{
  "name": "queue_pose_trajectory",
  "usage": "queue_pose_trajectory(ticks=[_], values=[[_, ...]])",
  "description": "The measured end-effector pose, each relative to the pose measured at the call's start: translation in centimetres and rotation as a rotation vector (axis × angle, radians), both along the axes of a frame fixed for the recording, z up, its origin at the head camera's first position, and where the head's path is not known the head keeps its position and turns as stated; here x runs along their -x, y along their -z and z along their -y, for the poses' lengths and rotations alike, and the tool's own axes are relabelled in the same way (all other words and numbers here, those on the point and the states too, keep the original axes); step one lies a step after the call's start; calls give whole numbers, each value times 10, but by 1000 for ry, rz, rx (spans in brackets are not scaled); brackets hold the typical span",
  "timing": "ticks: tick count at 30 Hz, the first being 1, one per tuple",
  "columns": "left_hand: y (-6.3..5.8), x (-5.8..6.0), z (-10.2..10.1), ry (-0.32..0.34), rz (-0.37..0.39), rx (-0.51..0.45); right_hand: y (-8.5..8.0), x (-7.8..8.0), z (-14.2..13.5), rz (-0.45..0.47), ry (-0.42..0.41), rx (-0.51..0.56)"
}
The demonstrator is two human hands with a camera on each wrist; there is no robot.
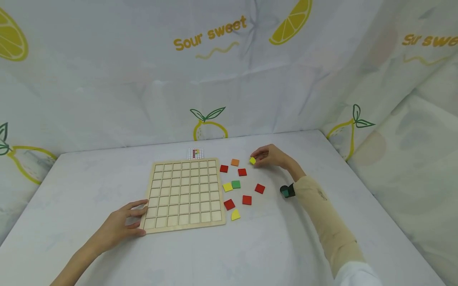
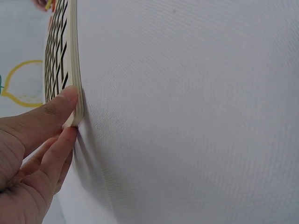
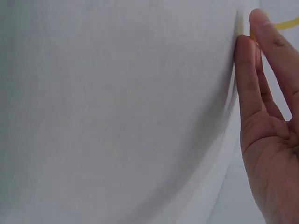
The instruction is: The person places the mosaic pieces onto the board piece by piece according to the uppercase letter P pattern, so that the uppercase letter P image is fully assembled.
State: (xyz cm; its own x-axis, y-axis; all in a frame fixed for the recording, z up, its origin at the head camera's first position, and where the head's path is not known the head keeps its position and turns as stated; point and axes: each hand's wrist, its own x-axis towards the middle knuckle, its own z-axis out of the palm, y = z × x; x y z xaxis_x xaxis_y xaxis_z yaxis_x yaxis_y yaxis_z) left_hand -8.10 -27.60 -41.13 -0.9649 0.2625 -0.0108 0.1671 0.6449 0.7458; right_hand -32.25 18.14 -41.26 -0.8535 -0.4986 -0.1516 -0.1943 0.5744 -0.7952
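Note:
A wooden grid board point(image 1: 182, 194) with bare square cells lies on the table. My left hand point(image 1: 116, 226) holds its near-left corner, fingers along the left side and thumb at the front corner; the left wrist view shows thumb and fingers of that hand point(image 2: 37, 149) pinching the board's edge point(image 2: 74, 60). Beyond the board to the right, my right hand point(image 1: 272, 157) pinches a small yellow tile point(image 1: 252, 160) between thumb and fingertips. In the right wrist view the right hand point(image 3: 266, 112) mostly hides that tile.
Right of the board lie several red tiles point(image 1: 247, 200), an orange tile point(image 1: 235, 162), a green tile point(image 1: 235, 184), a yellow tile point(image 1: 228, 187) and a rounded yellow piece point(image 1: 235, 215). A small printed pattern card point(image 1: 195, 153) lies behind the board. A lemon-print cloth point(image 1: 229, 87) hangs behind.

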Motion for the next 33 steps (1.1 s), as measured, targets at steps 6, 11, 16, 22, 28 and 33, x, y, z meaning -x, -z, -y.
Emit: queue_pose_trajectory(ticks=[6,11,16,22,28,33], values=[[2,0,0,11,-15,-12,1,-10,-11,49,117,57],[2,0,-1,10,-19,6,-1,-12,-15,54,139,59],[0,-1,-1,5,-16,29,0,-12,-16,67,138,66],[0,-1,-2,2,-9,23,4,-12,-18,144,171,120],[0,-1,-1,5,5,3,7,-12,-21,249,214,203],[-2,-1,-1,5,26,3,4,-13,-19,319,233,221]])
